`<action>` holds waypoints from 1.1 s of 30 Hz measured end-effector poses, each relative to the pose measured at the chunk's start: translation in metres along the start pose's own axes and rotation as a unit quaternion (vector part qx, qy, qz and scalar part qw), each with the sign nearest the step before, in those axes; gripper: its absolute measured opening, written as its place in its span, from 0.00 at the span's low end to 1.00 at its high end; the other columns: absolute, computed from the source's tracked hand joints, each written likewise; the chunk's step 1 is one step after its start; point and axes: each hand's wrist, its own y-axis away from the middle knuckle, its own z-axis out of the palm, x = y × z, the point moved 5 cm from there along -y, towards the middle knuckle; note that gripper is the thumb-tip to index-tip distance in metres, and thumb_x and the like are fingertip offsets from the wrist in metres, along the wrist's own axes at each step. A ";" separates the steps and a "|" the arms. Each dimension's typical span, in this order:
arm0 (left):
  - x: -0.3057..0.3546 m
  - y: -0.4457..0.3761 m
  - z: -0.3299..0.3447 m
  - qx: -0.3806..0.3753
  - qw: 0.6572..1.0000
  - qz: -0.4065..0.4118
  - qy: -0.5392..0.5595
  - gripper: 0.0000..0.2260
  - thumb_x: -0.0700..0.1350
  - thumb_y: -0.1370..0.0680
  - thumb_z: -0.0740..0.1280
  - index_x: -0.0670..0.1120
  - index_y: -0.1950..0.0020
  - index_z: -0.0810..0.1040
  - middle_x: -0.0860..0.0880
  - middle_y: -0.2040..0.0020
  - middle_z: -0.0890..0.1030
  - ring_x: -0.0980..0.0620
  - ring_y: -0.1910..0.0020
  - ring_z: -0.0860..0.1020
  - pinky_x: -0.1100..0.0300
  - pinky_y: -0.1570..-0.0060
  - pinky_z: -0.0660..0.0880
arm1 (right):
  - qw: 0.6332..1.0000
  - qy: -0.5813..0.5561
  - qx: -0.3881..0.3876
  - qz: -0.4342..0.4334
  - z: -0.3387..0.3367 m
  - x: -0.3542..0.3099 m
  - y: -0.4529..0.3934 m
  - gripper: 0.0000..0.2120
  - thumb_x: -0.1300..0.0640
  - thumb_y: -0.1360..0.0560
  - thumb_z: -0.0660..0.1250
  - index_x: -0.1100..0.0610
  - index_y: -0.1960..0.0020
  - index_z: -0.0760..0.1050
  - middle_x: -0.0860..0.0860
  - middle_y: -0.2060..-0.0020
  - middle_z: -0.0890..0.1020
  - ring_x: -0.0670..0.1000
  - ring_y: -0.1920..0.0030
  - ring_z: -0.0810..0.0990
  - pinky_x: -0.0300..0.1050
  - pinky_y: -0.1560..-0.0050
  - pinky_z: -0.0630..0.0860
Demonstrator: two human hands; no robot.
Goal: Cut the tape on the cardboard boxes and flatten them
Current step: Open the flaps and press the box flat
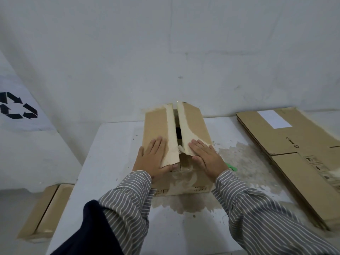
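My hands lie flat, fingers straight, on the two top flaps of the cardboard box [176, 144].

My left hand [154, 159] presses the flap at 11 o'clock and my right hand [207, 159] the flap at 1 o'clock, with a dark gap open between the flaps along the split tape [171, 129]. The box sits mid-bench [110, 153], on a worn patch. At 3 o'clock lie flattened boxes [294, 153], and a small green thing [232, 167] peeks out just beside my right wrist. At 8 o'clock, off the bench, lies more cardboard [46, 210].

White wall [165, 43], stained white table [110, 153]
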 end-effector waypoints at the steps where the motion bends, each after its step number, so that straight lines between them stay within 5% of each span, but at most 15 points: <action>1: 0.000 0.000 0.000 0.001 1.000 -0.001 0.001 0.62 0.79 0.51 0.22 0.49 0.23 0.36 0.52 0.22 0.37 0.52 0.23 0.41 0.45 0.27 0.46 | 1.000 -0.001 0.007 0.000 0.000 0.001 0.000 0.56 0.23 0.42 0.22 0.51 0.25 0.54 0.48 0.25 0.56 0.48 0.24 0.51 0.48 0.26 0.44; 7: 0.000 0.000 -0.001 -0.001 1.000 -0.006 0.004 0.62 0.79 0.51 0.21 0.49 0.22 0.37 0.51 0.22 0.38 0.51 0.23 0.42 0.45 0.27 0.48 | 0.996 -0.049 0.070 -0.012 -0.003 -0.006 0.003 0.50 0.26 0.32 0.30 0.57 0.28 0.63 0.54 0.29 0.66 0.56 0.26 0.61 0.54 0.28 0.53; 12: -0.003 -0.001 -0.002 -0.001 1.000 -0.016 0.025 0.63 0.79 0.52 0.22 0.49 0.22 0.38 0.51 0.22 0.39 0.51 0.23 0.43 0.44 0.27 0.47 | 0.935 -0.259 0.224 0.091 -0.026 -0.002 0.013 0.41 0.27 0.29 0.46 0.56 0.32 0.70 0.47 0.40 0.75 0.48 0.37 0.72 0.36 0.38 0.66; 14: -0.002 -0.002 -0.002 0.001 1.000 -0.016 0.020 0.63 0.79 0.52 0.22 0.49 0.22 0.38 0.51 0.22 0.39 0.51 0.23 0.43 0.44 0.27 0.47 | 0.933 -0.264 0.221 0.102 -0.028 0.000 0.012 0.27 0.40 0.22 0.53 0.56 0.33 0.71 0.52 0.37 0.76 0.51 0.36 0.74 0.35 0.39 0.66; 16: -0.002 -0.003 -0.002 0.003 1.000 -0.016 0.025 0.62 0.79 0.52 0.22 0.49 0.22 0.38 0.51 0.22 0.39 0.50 0.23 0.43 0.44 0.27 0.47 | 0.929 -0.264 0.234 0.111 -0.030 0.005 0.015 0.19 0.50 0.19 0.54 0.58 0.33 0.72 0.54 0.38 0.77 0.50 0.37 0.74 0.29 0.42 0.65; 20: 0.001 -0.002 -0.004 0.003 0.999 -0.019 0.039 0.62 0.80 0.50 0.26 0.48 0.22 0.39 0.50 0.22 0.40 0.50 0.23 0.43 0.43 0.27 0.48 | 0.904 -0.270 0.305 0.127 -0.034 0.008 0.024 0.21 0.53 0.20 0.52 0.63 0.34 0.72 0.53 0.45 0.77 0.49 0.45 0.74 0.18 0.53 0.63; 24: -0.002 0.000 -0.002 -0.005 1.000 -0.021 -0.010 0.64 0.78 0.54 0.20 0.48 0.22 0.39 0.50 0.22 0.39 0.49 0.23 0.43 0.43 0.28 0.49 | 0.742 -0.391 0.461 0.291 -0.045 0.035 0.035 0.21 0.54 0.17 0.49 0.68 0.40 0.72 0.63 0.46 0.78 0.58 0.46 0.78 0.33 0.57 0.68; 26: -0.005 -0.001 -0.002 0.000 1.000 -0.028 0.002 0.64 0.78 0.53 0.21 0.48 0.22 0.39 0.50 0.22 0.39 0.49 0.23 0.43 0.43 0.28 0.49 | 0.696 -0.406 0.486 0.339 -0.049 0.054 0.039 0.20 0.53 0.17 0.49 0.66 0.37 0.70 0.62 0.43 0.77 0.60 0.43 0.77 0.39 0.53 0.69; 29: -0.003 -0.002 -0.006 0.003 0.998 -0.032 0.046 0.58 0.79 0.46 0.31 0.48 0.22 0.39 0.50 0.22 0.39 0.49 0.23 0.43 0.42 0.27 0.48 | 0.712 -0.334 0.473 0.398 -0.051 0.081 0.047 0.23 0.57 0.19 0.56 0.58 0.25 0.56 0.58 0.28 0.65 0.58 0.31 0.67 0.51 0.35 0.68; 31: -0.003 -0.002 -0.008 0.010 0.996 -0.030 0.086 0.55 0.76 0.44 0.35 0.49 0.22 0.39 0.50 0.21 0.40 0.49 0.23 0.43 0.42 0.27 0.47 | 0.804 -0.103 0.437 0.389 -0.063 0.082 0.049 0.30 0.61 0.23 0.59 0.53 0.24 0.52 0.54 0.24 0.53 0.56 0.25 0.55 0.67 0.29 0.50; 33: -0.007 -0.001 -0.010 0.025 0.989 -0.019 0.143 0.55 0.78 0.43 0.39 0.49 0.22 0.41 0.49 0.21 0.45 0.48 0.23 0.46 0.42 0.27 0.48 | 0.889 0.160 0.315 0.291 -0.067 0.076 0.037 0.33 0.68 0.27 0.58 0.51 0.25 0.56 0.52 0.23 0.50 0.55 0.24 0.48 0.72 0.36 0.37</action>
